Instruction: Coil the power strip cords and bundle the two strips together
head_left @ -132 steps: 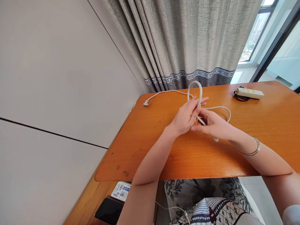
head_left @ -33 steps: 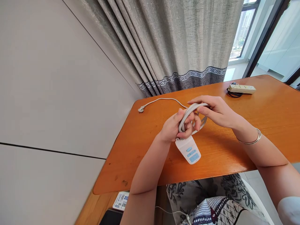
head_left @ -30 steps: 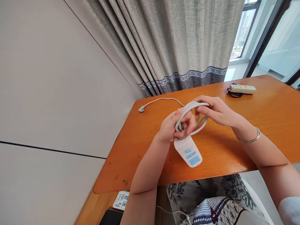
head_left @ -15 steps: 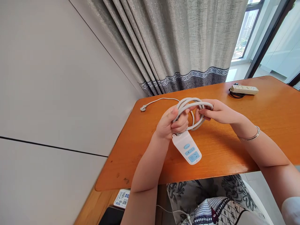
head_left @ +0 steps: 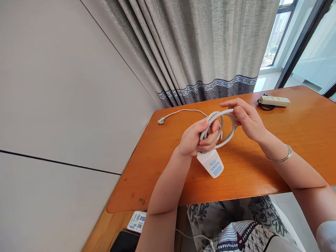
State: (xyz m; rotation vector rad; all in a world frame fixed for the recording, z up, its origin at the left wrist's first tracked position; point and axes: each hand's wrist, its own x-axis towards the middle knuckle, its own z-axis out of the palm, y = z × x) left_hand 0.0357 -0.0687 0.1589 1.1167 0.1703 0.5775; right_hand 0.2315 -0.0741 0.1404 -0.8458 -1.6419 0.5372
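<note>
A white power strip (head_left: 211, 163) with light blue socket panels hangs, tilted, just below my left hand (head_left: 197, 137). That hand is wrapped round several loops of the strip's white cord (head_left: 228, 140). My right hand (head_left: 248, 119) pinches the cord between thumb and fingers at the right side of the coil, its index finger stretched out to the left. From the coil the cord's free end runs left along the tabletop to a white plug (head_left: 161, 120). Part of the coil is hidden behind my left fingers.
The orange-brown wooden table (head_left: 162, 168) meets a pale wall panel on the left. A second, cream power strip (head_left: 275, 101) with a black cord lies at the back right. Grey curtains (head_left: 210, 42) hang behind. Below the front edge are a white labelled box (head_left: 137, 221) and a black object (head_left: 124, 241).
My right hand has risen slightly and moved right, drawing the cord with it. My left hand has shifted a little right, and the power strip has tilted away.
</note>
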